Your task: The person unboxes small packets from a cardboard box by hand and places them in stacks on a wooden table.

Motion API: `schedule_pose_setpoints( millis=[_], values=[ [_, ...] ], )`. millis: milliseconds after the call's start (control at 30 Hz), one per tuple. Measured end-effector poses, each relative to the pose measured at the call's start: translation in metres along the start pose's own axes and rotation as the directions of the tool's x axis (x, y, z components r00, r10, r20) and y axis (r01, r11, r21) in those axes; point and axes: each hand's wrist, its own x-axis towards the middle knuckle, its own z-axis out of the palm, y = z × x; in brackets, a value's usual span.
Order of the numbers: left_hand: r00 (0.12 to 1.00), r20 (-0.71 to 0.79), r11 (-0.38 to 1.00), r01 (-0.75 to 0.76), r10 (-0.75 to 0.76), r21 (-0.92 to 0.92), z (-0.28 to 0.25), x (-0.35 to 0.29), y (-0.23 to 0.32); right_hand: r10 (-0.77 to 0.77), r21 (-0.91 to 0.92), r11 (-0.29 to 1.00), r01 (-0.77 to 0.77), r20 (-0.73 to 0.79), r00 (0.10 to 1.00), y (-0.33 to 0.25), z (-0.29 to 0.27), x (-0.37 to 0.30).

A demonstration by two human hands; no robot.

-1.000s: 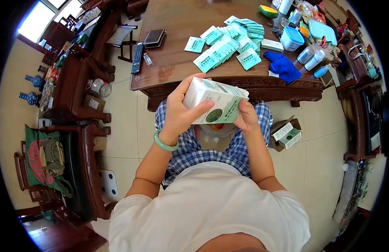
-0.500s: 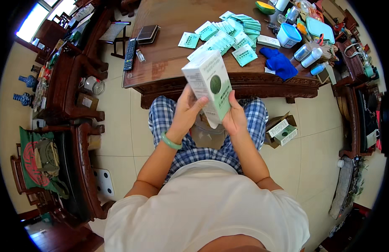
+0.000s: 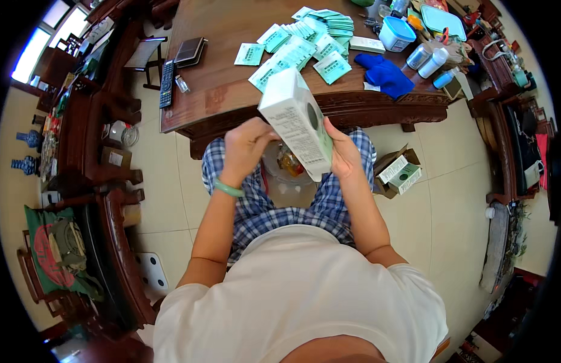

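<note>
A white and green cardboard box [image 3: 295, 124] is held upright at a tilt above my lap. My right hand [image 3: 343, 151] grips it along its right side, fingers wrapped behind and thumb on the edge. Off to the box's left, my left hand [image 3: 249, 145] is apart from it, with curled fingers drawn together; whatever is in them is hidden. Beyond the box, several mint-green flat sachets [image 3: 298, 51] lie in an overlapping heap on the wooden table [image 3: 211, 91].
Between my knees sits a clear bin [image 3: 280, 166] with wrappers in it. On the floor at right stands an open carton [image 3: 398, 172] holding similar boxes. A blue cloth [image 3: 386, 75], a tub [image 3: 396, 34] and bottles [image 3: 433, 63] crowd the table's right; a remote [image 3: 167, 83] lies left.
My left hand has let go of the box and moved to its left. The box has turned, showing more of its printed side panel. The view has shifted slightly, uncovering the bin.
</note>
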Motion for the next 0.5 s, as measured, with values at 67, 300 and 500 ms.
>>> schedule_pose_setpoints(
  millis=[67,300,500],
  values=[
    [0.999,-0.041,0.999,0.027,-0.026,0.017,-0.015,0.011,-0.004,0.014,-0.065,0.998,-0.014,-0.006,1.0,-0.005,0.006,-0.014],
    [0.995,-0.098,0.954,-0.05,0.022,-0.294,-0.033,0.063,0.02,-0.374,-0.907,0.419,0.048,-0.124,0.919,-0.025,0.031,-0.058],
    [0.994,0.043,0.308,0.073,-0.103,-0.949,-0.011,0.062,0.05,-0.67,-0.827,0.307,0.471,0.163,0.724,-0.036,0.052,-0.071]
  ],
)
